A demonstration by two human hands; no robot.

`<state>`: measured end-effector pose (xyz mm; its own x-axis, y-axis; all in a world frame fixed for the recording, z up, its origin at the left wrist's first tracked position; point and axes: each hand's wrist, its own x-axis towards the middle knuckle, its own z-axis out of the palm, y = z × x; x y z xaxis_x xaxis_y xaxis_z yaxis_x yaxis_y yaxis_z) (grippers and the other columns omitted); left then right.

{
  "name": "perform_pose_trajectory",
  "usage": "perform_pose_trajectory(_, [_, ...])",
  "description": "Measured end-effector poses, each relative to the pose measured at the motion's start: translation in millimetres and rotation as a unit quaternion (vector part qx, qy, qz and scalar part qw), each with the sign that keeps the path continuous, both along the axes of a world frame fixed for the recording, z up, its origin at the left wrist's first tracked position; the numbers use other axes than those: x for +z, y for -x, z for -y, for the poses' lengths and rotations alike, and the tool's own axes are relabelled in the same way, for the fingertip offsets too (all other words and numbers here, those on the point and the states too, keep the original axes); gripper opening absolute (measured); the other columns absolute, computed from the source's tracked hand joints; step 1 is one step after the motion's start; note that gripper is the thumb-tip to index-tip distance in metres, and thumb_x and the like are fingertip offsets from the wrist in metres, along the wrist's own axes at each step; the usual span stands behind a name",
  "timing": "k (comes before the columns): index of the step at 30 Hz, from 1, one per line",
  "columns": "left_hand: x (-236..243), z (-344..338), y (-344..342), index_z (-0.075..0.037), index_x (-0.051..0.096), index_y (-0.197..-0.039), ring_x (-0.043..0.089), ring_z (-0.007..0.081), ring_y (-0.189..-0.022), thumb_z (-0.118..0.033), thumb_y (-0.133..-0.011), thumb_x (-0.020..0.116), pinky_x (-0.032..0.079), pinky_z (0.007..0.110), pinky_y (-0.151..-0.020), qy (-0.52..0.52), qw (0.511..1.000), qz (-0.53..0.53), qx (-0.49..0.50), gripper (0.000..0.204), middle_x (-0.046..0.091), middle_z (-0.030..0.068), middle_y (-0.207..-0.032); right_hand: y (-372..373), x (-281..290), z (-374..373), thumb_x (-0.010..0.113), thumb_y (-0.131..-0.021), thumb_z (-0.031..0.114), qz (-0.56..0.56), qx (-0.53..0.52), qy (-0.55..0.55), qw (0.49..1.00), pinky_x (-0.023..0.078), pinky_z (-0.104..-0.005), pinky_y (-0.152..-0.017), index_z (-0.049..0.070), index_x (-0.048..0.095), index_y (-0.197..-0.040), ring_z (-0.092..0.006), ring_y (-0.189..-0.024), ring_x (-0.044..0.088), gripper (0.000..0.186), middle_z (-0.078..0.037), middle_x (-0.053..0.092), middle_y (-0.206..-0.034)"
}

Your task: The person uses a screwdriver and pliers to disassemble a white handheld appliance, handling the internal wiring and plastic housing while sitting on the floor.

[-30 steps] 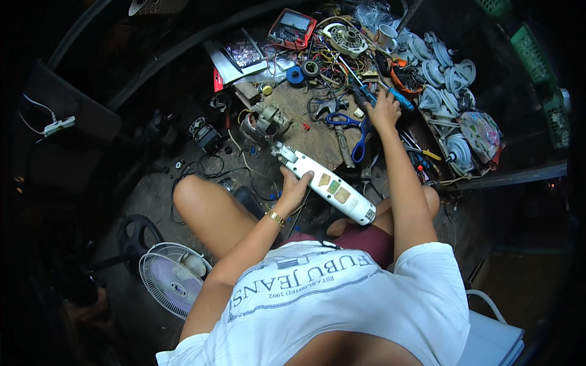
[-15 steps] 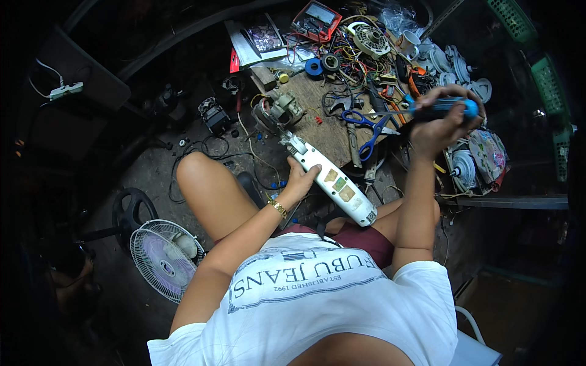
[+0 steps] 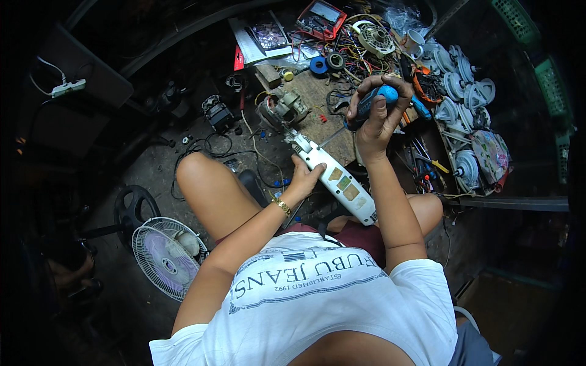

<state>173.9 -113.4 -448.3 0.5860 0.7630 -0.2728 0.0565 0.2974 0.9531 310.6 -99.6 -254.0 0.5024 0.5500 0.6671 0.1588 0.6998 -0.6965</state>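
My left hand [image 3: 303, 180] is closed around the upper part of a long white plastic fan housing [image 3: 349, 190], which slants across my lap. Dark screw holes and worn brown and green labels mark its face. At its far end, a bare fan motor [image 3: 292, 110] lies over the edge of the wooden board. My right hand [image 3: 377, 125] grips a screwdriver [image 3: 387, 93] by its blue and black handle. Its thin shaft slants down to the left, with the tip at the housing's upper edge; whether it touches a screw I cannot tell.
The wooden board [image 3: 334, 135] holds tangled wires, tape rolls [image 3: 318, 66] and a red-cased meter [image 3: 321, 19]. White plastic pulleys [image 3: 478, 93] crowd the right side. A purple-bladed fan [image 3: 168, 265] stands at lower left; a black cable [image 3: 210, 146] loops over the floor.
My right hand has swung left with the screwdriver, from over the board's right side to the housing's upper end. It now covers the blue scissors. My left hand keeps its hold.
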Motion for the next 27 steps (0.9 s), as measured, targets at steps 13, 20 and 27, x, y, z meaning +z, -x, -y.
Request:
perform_pose_trajectory(13, [-8,1,-1,0.004,0.026,-0.112,0.05,0.0232,-0.108,-0.028,-0.084,0.068,0.042,0.031,-0.092,-0.033,0.999,0.008,0.026,0.06,0.049,0.0218,-0.11,12,-4,0,0.059,-0.092,0.04,0.016,0.062,-0.011,0.998,0.042,-0.0204,-0.047,0.011,0.038,-0.118,-0.0099,-0.056,0.049,0.044,-0.01,0.051,-0.094])
perform_pose_trajectory(20, [1,2,-3,0.003,0.026,-0.111,0.051,0.0234,-0.106,-0.026,-0.082,0.07,0.043,0.033,-0.092,-0.035,0.999,0.009,0.024,0.06,0.049,0.0211,-0.11,18,-6,10,0.061,-0.091,0.034,0.132,0.142,0.029,0.981,0.045,-0.0262,-0.067,0.008,0.044,-0.12,-0.0159,-0.079,0.054,0.042,-0.012,0.051,-0.105])
perform_pose_trajectory(27, [-2,2,-2,0.002,0.025,-0.112,0.05,0.0223,-0.107,-0.021,-0.084,0.069,0.041,0.033,-0.094,-0.011,0.999,0.022,0.03,0.057,0.048,0.0183,-0.111,5,97,27,0.065,-0.081,0.011,0.547,0.002,0.286,0.787,0.049,-0.0396,-0.081,0.003,0.055,-0.104,-0.0305,-0.098,0.057,0.026,-0.017,0.051,-0.111])
